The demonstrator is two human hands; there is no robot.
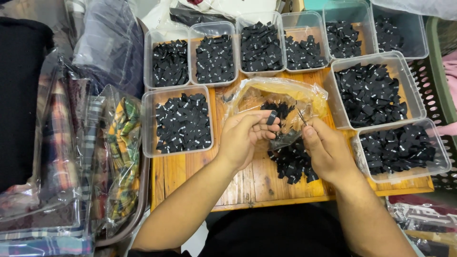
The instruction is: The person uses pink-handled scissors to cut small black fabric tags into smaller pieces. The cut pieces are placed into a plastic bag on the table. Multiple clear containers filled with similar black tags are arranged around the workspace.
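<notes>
Both hands are working low over the wooden table, close together but not touching. Left hand is pinching a small black fabric label between thumb and fingertips, holding it just above the table. Label is standing roughly upright, long axis running near-to-far, tilted slightly right, upper end pointing away toward the bag. Right hand is closed on a thin dark pointed tool, maybe tweezers or snips, can't tell which; tip is angling up-left toward the label. Just under the hands a loose pile of labels is lying unsorted on the wood. Behind that, an open clear plastic bag is holding a few more. Clear bins are ringing the work area: near-left bin, two right bins, back row of bins, all already well filled. My read: most of the stock is binned, the loose pile and the bag's remainder are pending. Bagged plaid cloth is sitting at far left.
</notes>
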